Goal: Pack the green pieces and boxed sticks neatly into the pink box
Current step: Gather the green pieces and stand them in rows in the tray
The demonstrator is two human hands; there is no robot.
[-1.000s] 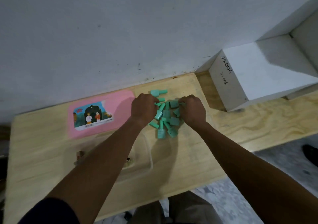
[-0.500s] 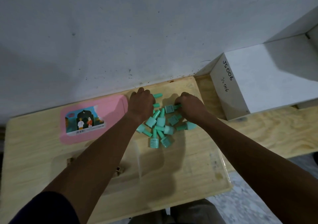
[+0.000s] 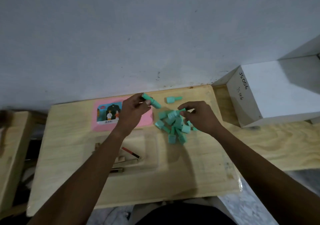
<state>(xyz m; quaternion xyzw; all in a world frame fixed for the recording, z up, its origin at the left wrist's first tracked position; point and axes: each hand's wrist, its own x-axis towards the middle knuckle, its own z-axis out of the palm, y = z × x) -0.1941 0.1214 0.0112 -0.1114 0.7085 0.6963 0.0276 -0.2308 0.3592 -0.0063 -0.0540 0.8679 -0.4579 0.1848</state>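
Note:
A pile of green pieces (image 3: 174, 127) lies on the wooden table right of the pink box (image 3: 103, 126), which has a picture label on top. My left hand (image 3: 134, 111) is lifted over the pink box and pinches one green piece (image 3: 152, 102). My right hand (image 3: 199, 117) hovers at the pile's right side and pinches the stem of another green piece (image 3: 174, 115). One green piece (image 3: 173, 99) lies alone near the wall. A clear tray (image 3: 150, 147) in front holds boxed sticks (image 3: 130, 152), partly hidden by my left forearm.
A white box (image 3: 270, 93) marked with handwritten letters stands at the right against the wall. The grey wall runs along the table's far edge (image 3: 173, 90). A lower wooden surface (image 3: 10, 147) sits at the left. Bare wood lies in front of the tray.
Both hands have come off the pile. My left hand has lifted a green piece and moved left over the pink box. My right hand has picked one up by its stem.

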